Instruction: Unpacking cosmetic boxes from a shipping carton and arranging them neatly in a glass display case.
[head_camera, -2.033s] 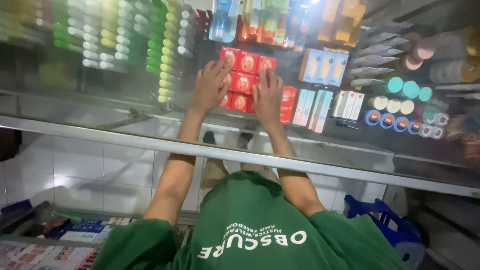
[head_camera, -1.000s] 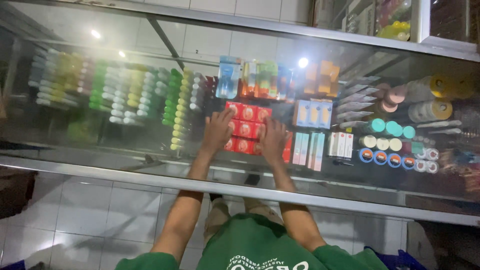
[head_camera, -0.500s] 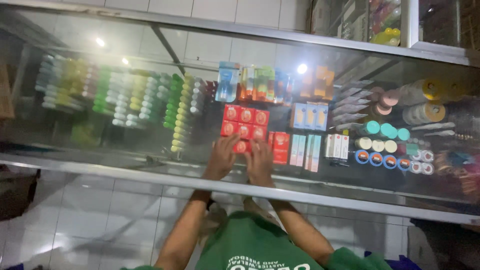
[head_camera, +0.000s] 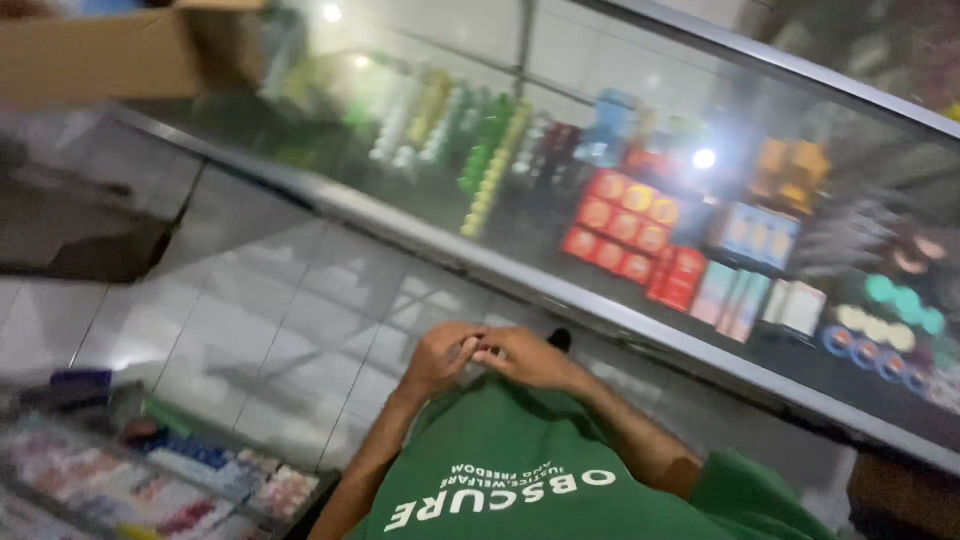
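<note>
White glossy floor tiles (head_camera: 300, 290) fill the near ground, and a glass-fronted display case (head_camera: 560, 290) with a metal rail runs across the far side, blurred. Inside it sits a block of red square boxes (head_camera: 625, 228), well apart from both hands. Left hand (head_camera: 440, 355) and right hand (head_camera: 525, 358) meet fingertips together above the green shirt (head_camera: 520, 470), fingers curled; any small item between them can't be made out.

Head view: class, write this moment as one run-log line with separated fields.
left hand: at chest, fingers touching right hand | right hand: same, nothing seen held | red boxes: stacked in glass case, untouched | image: blurred
</note>
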